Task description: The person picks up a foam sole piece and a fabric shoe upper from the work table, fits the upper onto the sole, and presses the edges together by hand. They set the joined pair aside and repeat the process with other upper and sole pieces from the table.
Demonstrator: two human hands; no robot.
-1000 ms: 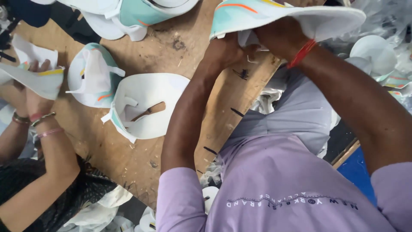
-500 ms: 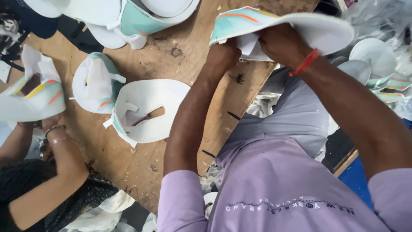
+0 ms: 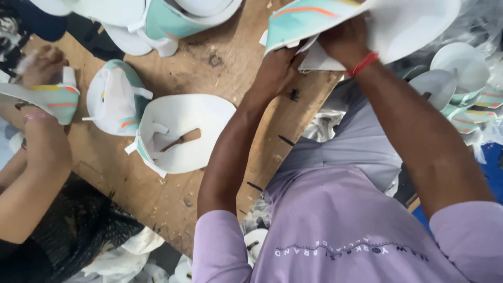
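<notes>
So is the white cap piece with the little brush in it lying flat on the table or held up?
Lying flat. The white cap piece rests on the wooden table, brush inside, with no hand touching it.

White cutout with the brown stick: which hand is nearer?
Left. Left hand sits just up-right of the white cutout; right hand is farther right. Both grip the teal-striped piece.
</notes>
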